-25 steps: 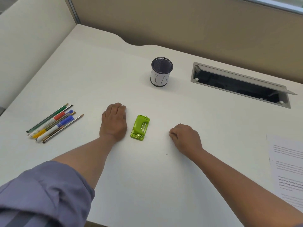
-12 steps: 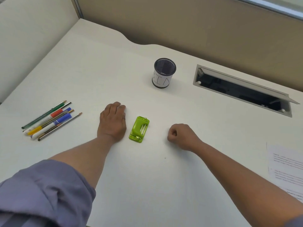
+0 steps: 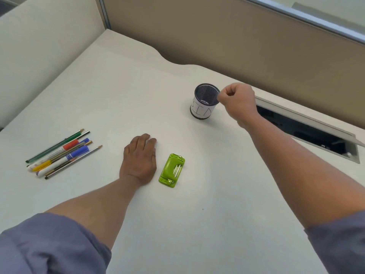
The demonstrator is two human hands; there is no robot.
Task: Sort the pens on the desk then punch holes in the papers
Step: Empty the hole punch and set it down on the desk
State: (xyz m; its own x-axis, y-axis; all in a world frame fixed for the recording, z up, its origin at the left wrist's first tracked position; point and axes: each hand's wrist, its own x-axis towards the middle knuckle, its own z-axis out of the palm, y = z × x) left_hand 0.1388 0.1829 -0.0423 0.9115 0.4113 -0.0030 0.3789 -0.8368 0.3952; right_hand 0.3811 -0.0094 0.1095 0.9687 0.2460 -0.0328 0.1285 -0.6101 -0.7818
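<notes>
Place: an office cubicle — a workstation closed in on two sides.
Walls: padded partition panels (image 3: pixel 246 36), tan at the back and cream on the left, meeting at a metal corner post (image 3: pixel 104 12).
Surface: an off-white desk surface (image 3: pixel 118 91) with a wavy cut-out along its back edge against the tan panel.
Cable access: a rectangular cable hatch (image 3: pixel 308 131) set into the surface at the right — its flap is tilted open, with dark space below.
Desk supplies: a black mesh pen cup (image 3: pixel 204 101) with a white paper label, a bundle of pens and pencils (image 3: pixel 61 153) lying at the left, and a small green hole punch (image 3: pixel 171 170).
</notes>
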